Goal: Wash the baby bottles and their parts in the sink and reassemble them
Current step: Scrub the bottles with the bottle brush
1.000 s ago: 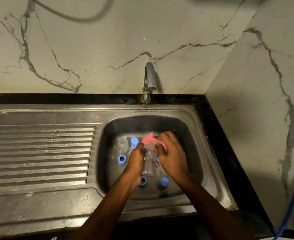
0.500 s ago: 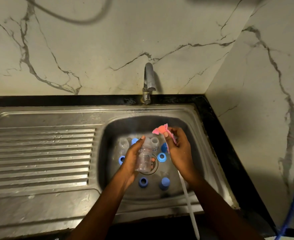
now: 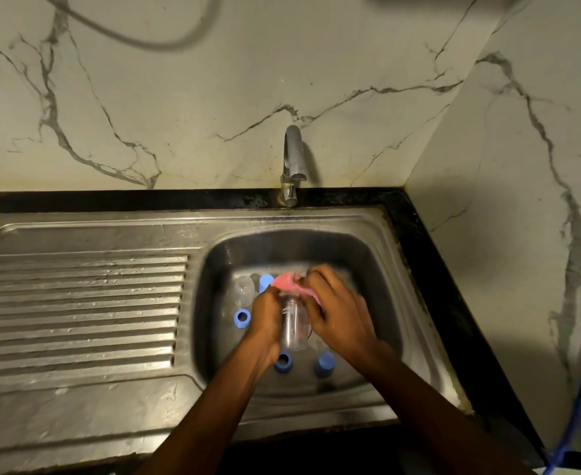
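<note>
Left hand clamps its fingers round the clear bottle; right hand pinches what looks like a pink scrubber at its far mouth. Best to steady the bottle and twist deep.

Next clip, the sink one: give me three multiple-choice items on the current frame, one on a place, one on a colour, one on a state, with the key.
1. Where is the clear bottle relative to the sink basin?
A. lying on its floor
B. held up over it
C. outside it altogether

2. What colour is the scrubber at the bottle's mouth?
A. green
B. pink
C. yellow

3. What is the left hand doing?
A. gripping the bottle
B. hanging idle
C. lying spread flat

Key: 1 B, both hands hold it above the basin floor; 2 B, pink shows at the right hand; 3 A, its fingers wrap the bottle.
</note>
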